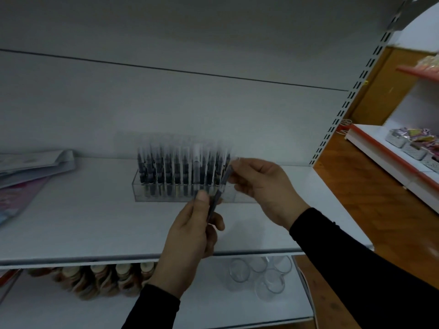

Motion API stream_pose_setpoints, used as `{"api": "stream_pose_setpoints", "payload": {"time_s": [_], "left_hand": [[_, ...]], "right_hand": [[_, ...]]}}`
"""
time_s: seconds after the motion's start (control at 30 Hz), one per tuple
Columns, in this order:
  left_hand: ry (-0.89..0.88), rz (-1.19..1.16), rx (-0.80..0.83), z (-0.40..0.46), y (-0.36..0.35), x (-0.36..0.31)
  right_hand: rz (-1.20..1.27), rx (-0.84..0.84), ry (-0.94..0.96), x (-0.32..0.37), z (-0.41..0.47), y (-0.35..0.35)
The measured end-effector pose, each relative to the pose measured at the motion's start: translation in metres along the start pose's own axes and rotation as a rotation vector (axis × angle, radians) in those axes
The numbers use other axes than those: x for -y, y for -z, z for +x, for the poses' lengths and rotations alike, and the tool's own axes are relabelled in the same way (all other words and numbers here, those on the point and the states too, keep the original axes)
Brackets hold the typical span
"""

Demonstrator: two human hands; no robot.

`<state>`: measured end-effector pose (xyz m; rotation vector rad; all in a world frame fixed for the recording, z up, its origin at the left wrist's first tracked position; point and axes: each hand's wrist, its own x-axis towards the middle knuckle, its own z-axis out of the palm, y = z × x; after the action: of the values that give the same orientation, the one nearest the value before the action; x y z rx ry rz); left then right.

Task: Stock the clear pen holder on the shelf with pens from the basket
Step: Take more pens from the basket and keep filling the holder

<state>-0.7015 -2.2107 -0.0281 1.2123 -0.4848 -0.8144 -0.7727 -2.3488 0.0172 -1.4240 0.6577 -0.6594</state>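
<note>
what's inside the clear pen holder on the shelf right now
The clear pen holder holds rows of dark pens standing upright, filling its left and middle. Its right end is covered by the right hand and the left hand, which hold one pen.

Holder: on the shelf, near its middle, toward the back wall.
Pens: upright in the holder, filling all but its right end.
Hands: in front of the holder's right end, left hand below and left of right hand.
Held pen: tilted between both hands, before the holder.
Packets: flat on the shelf, far left of the holder.
Lower shelf: rolls at left, cups at right.
Second rack: far right, holding baskets.
</note>
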Motion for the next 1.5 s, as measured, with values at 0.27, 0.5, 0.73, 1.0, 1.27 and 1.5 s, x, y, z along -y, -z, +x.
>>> {"api": "stream_pose_setpoints", "payload": {"time_s": [0.27, 0.5, 0.73, 1.0, 1.27, 1.5], "left_hand": [[-0.065, 0.019, -0.178, 0.001, 0.005, 0.0], [-0.073, -0.077, -0.218, 0.002, 0.008, -0.004], [-0.092, -0.213, -0.203, 0.004, 0.012, -0.007], [-0.118, -0.182, -0.21, 0.005, 0.013, -0.007], [-0.114, -0.16, -0.22, 0.007, 0.016, -0.004], [-0.112, -0.154, -0.23, 0.01, 0.017, -0.004]], "right_hand": [[0.119, -0.277, 0.181, 0.024, 0.02, 0.025], [-0.12, -0.312, 0.35, 0.015, 0.031, 0.02], [-0.27, -0.295, 0.362, 0.001, 0.037, 0.013], [-0.351, -0.26, 0.339, -0.014, 0.038, 0.007], [-0.36, -0.247, 0.303, -0.028, 0.036, 0.004], [-0.356, -0.24, 0.322, -0.032, 0.033, 0.0]]}}
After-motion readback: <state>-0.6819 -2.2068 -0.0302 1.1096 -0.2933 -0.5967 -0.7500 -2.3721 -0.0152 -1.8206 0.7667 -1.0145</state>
